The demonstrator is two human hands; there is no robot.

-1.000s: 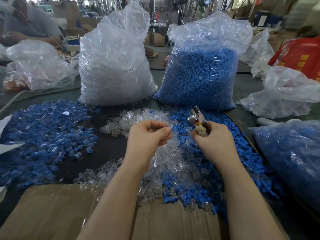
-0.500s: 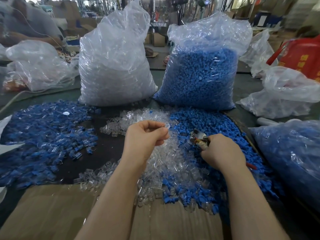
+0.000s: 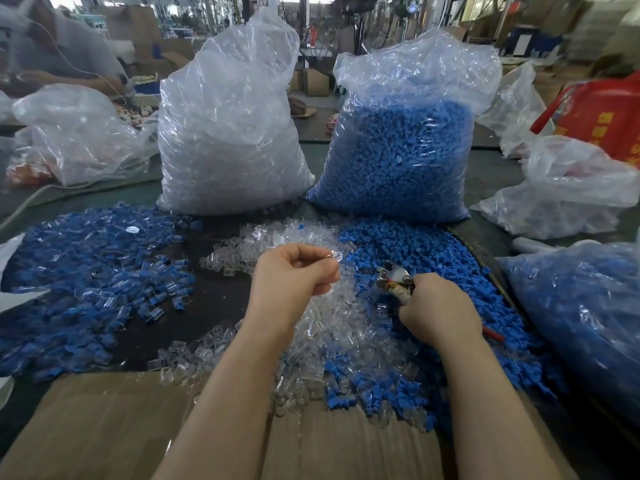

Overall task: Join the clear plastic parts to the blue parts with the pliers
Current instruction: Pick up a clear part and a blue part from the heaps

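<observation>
Holding a clear part [image 3: 335, 255] up at the fingertips, the left hand [image 3: 294, 282] has its fingers curled in, thumb and forefinger pinching the little piece so its round open end faces outward. Judging by the pose, it is raised above the heap so the mouth is free to take a blue part.

Right hand [image 3: 438, 306] down low, wrapped round the pliers [image 3: 394, 277]; handles buried in the fist, a red handle tip poking out behind the wrist. Metal nose points left, down into the seam where the clear pile [image 3: 332, 327] meets the blue pile [image 3: 433, 251]. Whether the nose has hold of a blue part I cannot tell; too small and cluttered there. Probably picking one.

Layout reads as a work line: loose clear parts under the left hand, loose blue ones under the right, each in easy reach. Joined pieces [image 3: 93, 271] heaped off to the left. Stock stands behind: bag of clear parts [image 3: 232, 133] and bag of blue parts [image 3: 405, 150], upright, side by side.

Clear part sits at the very tips of the left fingers, near the plier nose but not touching it.
</observation>
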